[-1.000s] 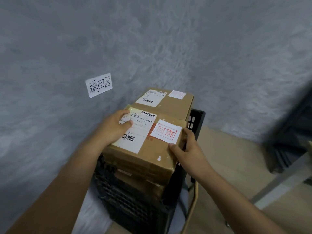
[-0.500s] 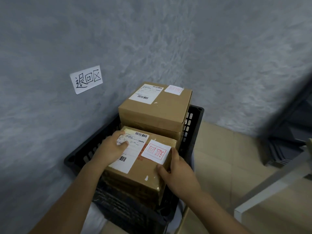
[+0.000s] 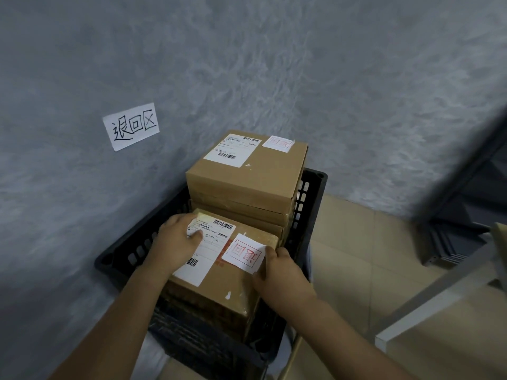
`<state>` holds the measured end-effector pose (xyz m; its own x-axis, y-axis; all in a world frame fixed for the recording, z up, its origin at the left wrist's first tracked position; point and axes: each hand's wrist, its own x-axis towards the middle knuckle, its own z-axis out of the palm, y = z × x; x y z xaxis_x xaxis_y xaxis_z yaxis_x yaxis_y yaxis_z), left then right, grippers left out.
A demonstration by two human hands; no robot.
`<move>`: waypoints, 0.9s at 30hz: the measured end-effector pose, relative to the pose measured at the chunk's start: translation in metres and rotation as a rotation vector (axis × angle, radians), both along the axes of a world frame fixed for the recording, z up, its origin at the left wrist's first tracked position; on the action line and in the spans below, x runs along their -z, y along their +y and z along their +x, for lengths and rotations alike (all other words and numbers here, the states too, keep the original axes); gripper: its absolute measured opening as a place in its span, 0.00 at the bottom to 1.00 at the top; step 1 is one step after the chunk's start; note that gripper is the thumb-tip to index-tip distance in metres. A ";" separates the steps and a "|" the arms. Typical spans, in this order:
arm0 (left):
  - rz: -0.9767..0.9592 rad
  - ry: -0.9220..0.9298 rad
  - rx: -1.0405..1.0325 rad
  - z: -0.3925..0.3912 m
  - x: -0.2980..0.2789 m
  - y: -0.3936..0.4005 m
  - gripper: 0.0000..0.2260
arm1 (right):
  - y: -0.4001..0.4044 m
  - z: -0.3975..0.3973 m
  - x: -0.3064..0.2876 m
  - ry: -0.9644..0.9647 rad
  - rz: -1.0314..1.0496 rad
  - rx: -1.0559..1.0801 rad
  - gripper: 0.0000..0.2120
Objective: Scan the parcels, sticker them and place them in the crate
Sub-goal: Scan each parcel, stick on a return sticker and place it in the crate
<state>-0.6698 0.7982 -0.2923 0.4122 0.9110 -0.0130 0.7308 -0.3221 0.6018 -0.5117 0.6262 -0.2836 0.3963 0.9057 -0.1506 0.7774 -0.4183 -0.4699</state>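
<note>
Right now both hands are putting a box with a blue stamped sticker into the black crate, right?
Not quite: in the head view the sticker on the box is stamped red. Left hand and right hand do lower it into the black crate.

I face a mottled grey wall [image 3: 247,64]; a handwritten paper sign [image 3: 131,126] is stuck low on it, and beige floor tiles [image 3: 354,242] meet its base.

The brown cardboard parcel [image 3: 219,272] under my palms lies flat at the near end of the black slotted crate [image 3: 315,187], white shipping label [image 3: 204,250] and red-stamped white sticker [image 3: 244,253] facing up. Behind it, a taller stack of labelled parcels [image 3: 247,182] rises above the crate's rim, touching it.
</note>
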 end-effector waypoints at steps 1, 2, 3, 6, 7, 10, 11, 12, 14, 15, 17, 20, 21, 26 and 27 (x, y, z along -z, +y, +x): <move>0.043 0.008 0.005 0.003 -0.007 -0.004 0.22 | 0.001 0.003 -0.003 0.015 0.020 0.008 0.28; 0.074 0.008 0.012 0.007 -0.015 -0.007 0.21 | 0.000 0.006 -0.007 0.024 0.042 0.015 0.28; 0.094 0.002 0.023 0.011 -0.023 -0.011 0.20 | 0.000 0.010 -0.012 0.021 0.067 0.018 0.28; 0.129 -0.017 0.083 0.027 -0.046 -0.028 0.15 | -0.006 0.025 -0.028 -0.045 0.147 -0.018 0.23; 0.140 -0.023 0.111 0.034 -0.053 -0.036 0.13 | -0.010 0.031 -0.034 -0.059 0.173 -0.031 0.21; 0.191 -0.026 0.229 0.060 -0.074 -0.063 0.12 | -0.030 0.051 -0.049 -0.091 0.220 -0.050 0.17; 0.219 -0.036 0.280 0.071 -0.081 -0.074 0.12 | -0.039 0.059 -0.053 -0.112 0.231 -0.050 0.16; 0.254 -0.048 0.335 0.083 -0.088 -0.085 0.12 | -0.049 0.068 -0.057 -0.136 0.243 -0.049 0.16; 0.337 -0.041 0.440 0.110 -0.100 -0.112 0.13 | -0.073 0.088 -0.064 -0.197 0.262 -0.041 0.18; 0.377 -0.022 0.484 0.125 -0.105 -0.126 0.13 | -0.087 0.099 -0.068 -0.235 0.262 -0.029 0.18; 0.450 0.016 0.569 0.157 -0.112 -0.158 0.15 | -0.121 0.123 -0.074 -0.301 0.261 0.010 0.20; 0.507 0.027 0.697 0.208 -0.115 -0.212 0.18 | -0.183 0.160 -0.081 -0.358 0.267 0.101 0.23; 0.518 0.023 0.734 0.225 -0.116 -0.233 0.19 | -0.207 0.173 -0.083 -0.372 0.272 0.141 0.23; 0.558 0.005 0.878 0.308 -0.115 -0.346 0.19 | -0.339 0.231 -0.086 -0.430 0.250 0.314 0.24; 0.562 -0.003 0.909 0.324 -0.114 -0.371 0.19 | -0.366 0.241 -0.085 -0.438 0.237 0.348 0.23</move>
